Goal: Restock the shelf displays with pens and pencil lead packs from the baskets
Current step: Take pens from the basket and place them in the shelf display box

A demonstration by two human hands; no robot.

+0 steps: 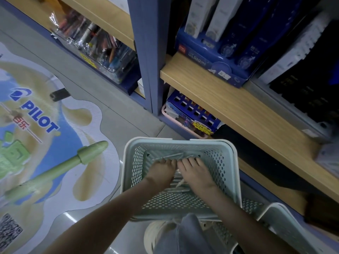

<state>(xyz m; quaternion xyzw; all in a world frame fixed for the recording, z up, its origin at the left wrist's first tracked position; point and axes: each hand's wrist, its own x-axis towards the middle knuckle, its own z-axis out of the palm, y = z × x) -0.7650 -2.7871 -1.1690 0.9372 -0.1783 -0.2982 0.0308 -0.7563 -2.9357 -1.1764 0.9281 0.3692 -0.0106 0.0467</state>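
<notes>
1. Two hands work inside one basket (128,167) on the floor. A second basket (275,215) sits just beside it on the right.
2. Left hand (161,173) and right hand (195,171) are side by side, fingers curled down over a bundle of pens (177,188). Both are narrow and appear to be gripping pens.
3. Pens lie mostly crosswise, long axis left to right across the forearms. One loose pen (168,156) rests just past the fingertips.
4. Shelf (229,107) stands beyond, above and right of the basket, so the right hand is nearer. Judgement: the lift goes up and rightward.
5. Farthest is the blue display box (211,59) on the shelf.
</notes>
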